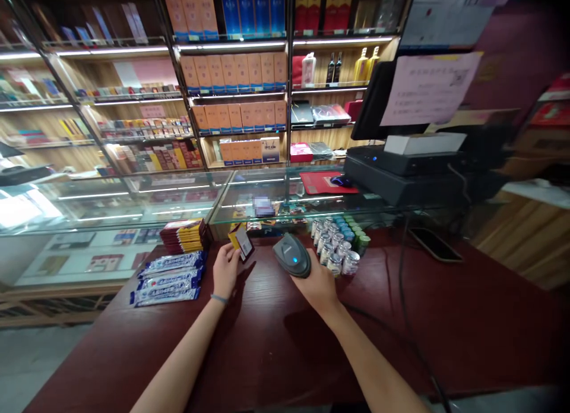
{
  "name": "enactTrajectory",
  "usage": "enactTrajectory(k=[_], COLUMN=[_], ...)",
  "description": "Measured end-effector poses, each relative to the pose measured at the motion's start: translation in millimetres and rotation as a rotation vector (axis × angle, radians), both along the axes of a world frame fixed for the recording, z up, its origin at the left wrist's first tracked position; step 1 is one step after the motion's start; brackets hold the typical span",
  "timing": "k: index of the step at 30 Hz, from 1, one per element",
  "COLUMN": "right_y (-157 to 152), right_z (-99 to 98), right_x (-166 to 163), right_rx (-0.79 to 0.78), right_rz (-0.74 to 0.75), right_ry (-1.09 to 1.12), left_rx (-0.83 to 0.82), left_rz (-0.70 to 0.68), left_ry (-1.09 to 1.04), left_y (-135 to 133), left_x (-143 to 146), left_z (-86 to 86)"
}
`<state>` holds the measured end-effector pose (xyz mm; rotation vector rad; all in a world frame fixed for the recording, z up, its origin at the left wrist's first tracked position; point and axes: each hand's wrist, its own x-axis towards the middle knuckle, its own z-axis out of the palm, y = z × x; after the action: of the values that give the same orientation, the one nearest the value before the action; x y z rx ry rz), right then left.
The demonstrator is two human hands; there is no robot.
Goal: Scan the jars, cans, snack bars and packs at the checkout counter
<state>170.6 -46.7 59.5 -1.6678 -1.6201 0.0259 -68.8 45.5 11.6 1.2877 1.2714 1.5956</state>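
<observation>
My left hand [225, 269] grips a small yellow and dark packet [241, 243], tilted, just above the dark red counter [276, 341]. My right hand [317, 283] is closed round a grey handheld barcode scanner [292, 255] with a blue light on top. The scanner's head points toward the packet, a short gap to its right. A thin blue band sits on my left wrist.
Blue-and-white wrapped bars [168, 278] and a stack of red and yellow packs [184, 235] lie left of my hands. Small cans [337, 243] cluster to the right. A cash register [409, 169], a phone [435, 245] and cables stand at the right; glass display cases [133, 202] and shelves lie beyond.
</observation>
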Motion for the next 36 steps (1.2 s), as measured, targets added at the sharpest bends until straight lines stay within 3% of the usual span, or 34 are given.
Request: enactTrajectory(k=[5,10,13,18,26,36], right_y=[-1,3,3,-3,-7,-5], right_z=[13.8,22.6,24.8,29.9,34.6,29.4], right_x=[19,53,78,106,111,108], right_rx=[0.058,0.087,0.109,0.048,0.098,0.097], right_rz=[-0.111,-0.183,-0.216,-0.167,-0.186,-0.213], right_ry=[0.079,0.188,0.236,0.292,0.364,0.337], left_rx=[0.15,0.197,0.167,0.274,0.16,-0.023], left_rz=[-0.106,-0.336,-0.365,-0.395,-0.467,-0.537], left_ry=[0.326,0.472,0.444,0.467,0.297,0.032], left_y=[3,12,21,40,66,60], left_x=[23,69,94,121,156,158], left_z=[17.3,7.6,-7.0,-22.2,-24.9,-21.7])
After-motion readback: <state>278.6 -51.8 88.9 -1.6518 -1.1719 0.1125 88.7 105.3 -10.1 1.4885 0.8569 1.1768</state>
